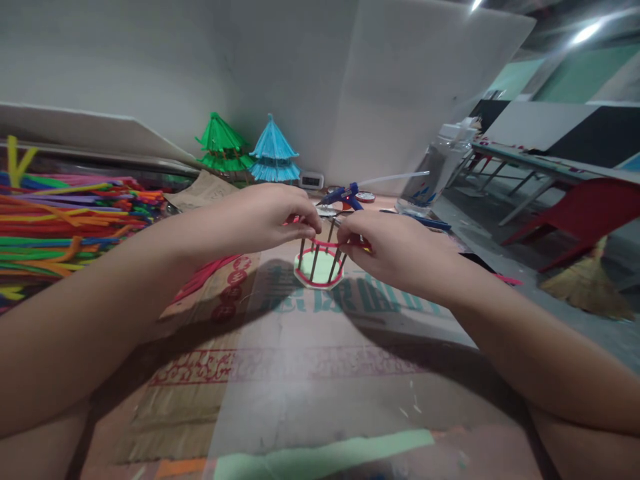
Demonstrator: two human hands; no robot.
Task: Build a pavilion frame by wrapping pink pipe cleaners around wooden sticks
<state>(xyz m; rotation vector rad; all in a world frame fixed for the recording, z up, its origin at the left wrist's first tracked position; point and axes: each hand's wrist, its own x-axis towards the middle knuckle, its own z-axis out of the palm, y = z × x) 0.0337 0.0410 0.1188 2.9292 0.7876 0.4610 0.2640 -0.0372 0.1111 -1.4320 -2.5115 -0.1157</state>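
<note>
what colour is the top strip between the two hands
The top strip is pinkish red; the head view, the only one, shows it.

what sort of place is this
Probably a craft workshop: bundles of colourful pipe cleaners, a blue glue gun and two small tiered roofs, green and blue, crowd the worktable.

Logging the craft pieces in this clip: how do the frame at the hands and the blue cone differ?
The frame is open, with dark posts between red rings; the blue cone is two flared tiers.
The frame has an open top; the blue cone rises to a point.
The left hand and right hand hold the frame's upper ring; the blue cone stands farther back, apart from both.
Both stand upright.
</note>
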